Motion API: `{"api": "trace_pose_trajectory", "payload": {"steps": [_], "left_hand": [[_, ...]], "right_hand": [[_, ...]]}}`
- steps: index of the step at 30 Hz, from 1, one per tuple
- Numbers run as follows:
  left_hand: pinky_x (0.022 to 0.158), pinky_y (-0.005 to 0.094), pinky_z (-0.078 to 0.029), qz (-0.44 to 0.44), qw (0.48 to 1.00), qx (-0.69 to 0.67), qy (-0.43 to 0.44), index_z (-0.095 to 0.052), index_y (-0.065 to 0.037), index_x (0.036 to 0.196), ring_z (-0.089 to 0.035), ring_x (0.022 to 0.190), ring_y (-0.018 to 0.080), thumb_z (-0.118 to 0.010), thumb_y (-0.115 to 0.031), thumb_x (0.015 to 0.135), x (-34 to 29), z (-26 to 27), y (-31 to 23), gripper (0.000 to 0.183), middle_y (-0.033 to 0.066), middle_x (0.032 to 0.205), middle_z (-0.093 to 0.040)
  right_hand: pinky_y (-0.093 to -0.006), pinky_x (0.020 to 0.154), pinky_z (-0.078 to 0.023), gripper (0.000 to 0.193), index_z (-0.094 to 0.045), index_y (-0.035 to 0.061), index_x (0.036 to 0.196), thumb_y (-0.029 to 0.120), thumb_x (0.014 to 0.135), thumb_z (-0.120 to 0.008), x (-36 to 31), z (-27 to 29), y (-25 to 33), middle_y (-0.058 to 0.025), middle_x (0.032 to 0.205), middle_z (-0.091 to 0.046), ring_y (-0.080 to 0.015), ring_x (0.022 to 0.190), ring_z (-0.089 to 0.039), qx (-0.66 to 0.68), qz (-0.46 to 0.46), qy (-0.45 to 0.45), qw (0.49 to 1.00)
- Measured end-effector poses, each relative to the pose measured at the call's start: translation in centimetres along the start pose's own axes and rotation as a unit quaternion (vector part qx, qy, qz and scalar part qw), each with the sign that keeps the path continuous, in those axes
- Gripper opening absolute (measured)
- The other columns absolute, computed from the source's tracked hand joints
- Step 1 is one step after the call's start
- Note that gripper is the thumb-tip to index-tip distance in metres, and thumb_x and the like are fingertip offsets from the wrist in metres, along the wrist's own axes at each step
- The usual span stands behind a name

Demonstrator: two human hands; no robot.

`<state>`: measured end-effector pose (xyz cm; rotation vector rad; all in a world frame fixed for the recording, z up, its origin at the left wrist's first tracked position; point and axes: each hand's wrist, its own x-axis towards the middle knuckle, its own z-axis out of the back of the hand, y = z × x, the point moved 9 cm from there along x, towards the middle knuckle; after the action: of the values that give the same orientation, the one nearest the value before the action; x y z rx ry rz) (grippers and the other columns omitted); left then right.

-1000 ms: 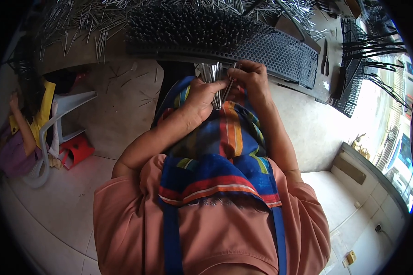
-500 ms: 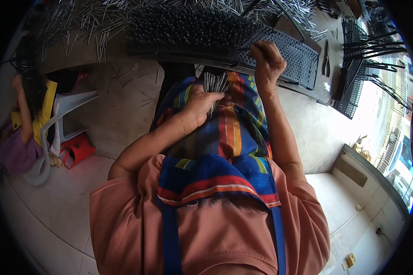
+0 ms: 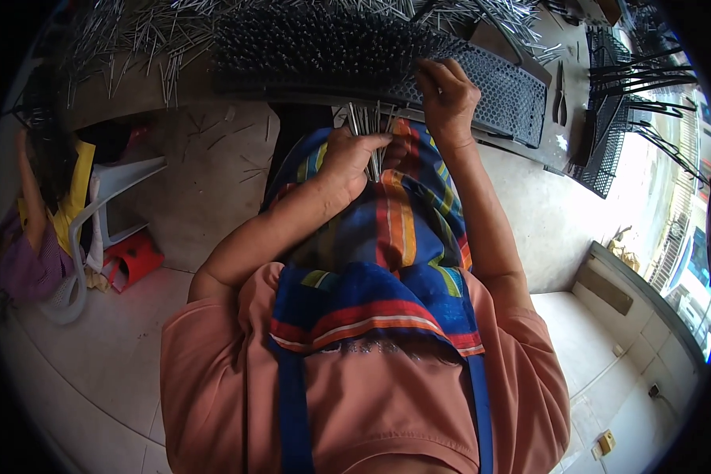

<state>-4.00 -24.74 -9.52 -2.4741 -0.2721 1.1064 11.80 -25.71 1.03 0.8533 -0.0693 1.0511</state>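
Note:
My left hand (image 3: 347, 162) is closed around a bundle of thin metal rods (image 3: 363, 118), held upright above my lap just short of the bench edge. Their tips stick out past my fingers. Over the perforated black rack (image 3: 502, 99), my right hand (image 3: 452, 99) is raised with its fingers pinched together. Whatever those fingers may hold is too small to make out. Beside that hand, the rack's left part is packed with dark upright rods (image 3: 316, 47), while bare holes show on its right part.
Loose metal rods (image 3: 166, 59) lie heaped behind and left of the rack. Pliers (image 3: 559, 93) rest to its right, near black mesh racks (image 3: 608, 150). At left, another person (image 3: 43, 229) sits by a white chair (image 3: 95, 213) and a red bag (image 3: 138, 259).
My right hand has shifted slightly left and down toward the edge of the packed rods. My left hand, with the rod bundle, has moved a little right and closer to the rack.

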Motion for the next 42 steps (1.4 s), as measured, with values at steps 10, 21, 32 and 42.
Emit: {"api": "trace_pose_trajectory", "payload": {"steps": [10, 21, 32, 42], "left_hand": [[0.061, 0.0313, -0.059, -0.026, 0.999, -0.028, 0.02, -0.064, 0.001, 0.101, -0.07, 0.071, 0.0223, -0.061, 0.007, 0.083, 0.4, -1.1, -0.5, 0.019, 0.0115, 0.086, -0.07], [0.071, 0.0345, -0.059, 0.009, 0.999, -0.021, 0.024, -0.066, -0.001, 0.103, -0.07, 0.08, 0.0235, -0.062, -0.004, 0.089, -0.3, -0.7, 0.8, 0.016, 0.0099, 0.09, -0.07], [0.08, 0.0323, -0.056, -0.058, 0.997, -0.028, 0.043, -0.063, 0.0, 0.114, -0.069, 0.092, 0.0199, -0.062, -0.003, 0.087, 0.8, 0.0, -0.7, 0.027, 0.0104, 0.107, -0.069], [0.067, 0.034, -0.059, -0.062, 0.996, 0.066, 0.014, -0.066, 0.004, 0.102, -0.07, 0.073, 0.0222, -0.065, 0.002, 0.083, -2.1, 0.7, -1.7, 0.019, 0.0127, 0.089, -0.071]], "right_hand": [[-0.0275, 0.063, -0.05, 0.014, -0.069, 0.002, 0.096, 0.004, 0.082, -0.068, -2.5, 0.6, -1.3, -0.0081, 0.081, -0.066, -0.017, 0.07, -0.066, 0.057, -0.114, -0.007, 0.992], [-0.0207, 0.052, -0.037, 0.007, -0.067, -0.0019, 0.082, 0.004, 0.084, -0.068, -5.9, -0.7, -4.9, -0.0014, 0.07, -0.061, -0.0065, 0.055, -0.05, 0.428, -0.383, 0.033, 0.818], [-0.0237, 0.049, -0.042, 0.007, -0.068, -0.0037, 0.081, 0.003, 0.078, -0.069, -3.0, -3.0, -2.2, -0.0022, 0.066, -0.062, -0.0068, 0.058, -0.055, 0.381, -0.31, 0.166, 0.855], [-0.026, 0.052, -0.046, 0.017, -0.067, -0.0018, 0.094, 0.001, 0.077, -0.071, -4.6, -3.1, -0.2, -0.0046, 0.071, -0.064, -0.0106, 0.059, -0.056, 0.486, -0.349, 0.041, 0.8]]}}
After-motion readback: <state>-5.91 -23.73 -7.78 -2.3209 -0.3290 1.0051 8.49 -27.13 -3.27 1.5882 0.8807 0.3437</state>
